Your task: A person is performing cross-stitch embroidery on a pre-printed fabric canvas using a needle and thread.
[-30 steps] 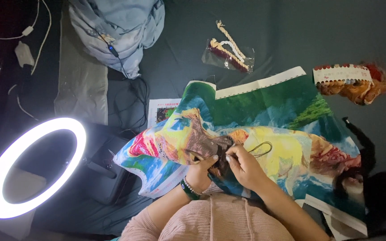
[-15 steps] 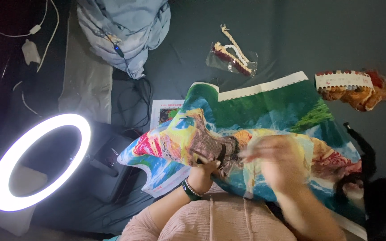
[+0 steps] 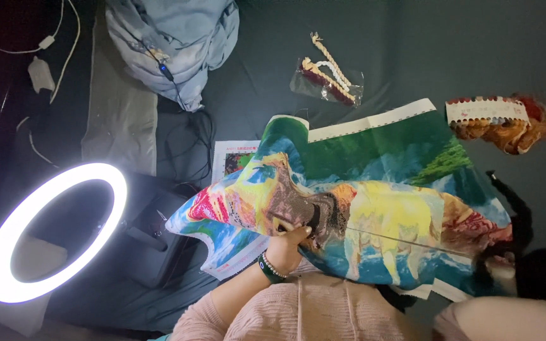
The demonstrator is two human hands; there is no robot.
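Canvas (image 3: 374, 189): I see a bright needlework canvas, green above and yellow, blue and red lower down, spread over my lap and the dark bed (image 3: 412, 57); its left part is folded up into a hump.
Left hand (image 3: 285, 246): it sits at the near edge of the fold, fingers (image 3: 301, 232) closed narrow and pinching the cloth by a dark stitched patch.
Thread (image 3: 412, 243): a thin pale line runs taut from that patch rightward across the yellow area.
Right hand: I can't tell its state; only a pink sleeve (image 3: 500, 319) shows at the lower right, and the hand is out of frame or too blurred to make out.
Pattern sheet (image 3: 232, 158): a printed sheet pokes out just beside the canvas's left edge, partly under it.
Floss card (image 3: 488, 112): a card hung with orange and red strands lies near the upper right corner of the canvas.
Bag (image 3: 327, 79): a clear bag with cream and maroon skeins lies apart, above the canvas.
Ring light (image 3: 52, 233): lit, to my left, well apart from the hand.
Cloth bundle (image 3: 172, 44): pale blue, at the top.
Risk: as I judge it, the stretched thread could knot or snap if pulled harder, and a slack pinch would let the fold slide, so the stitch spot is lost.
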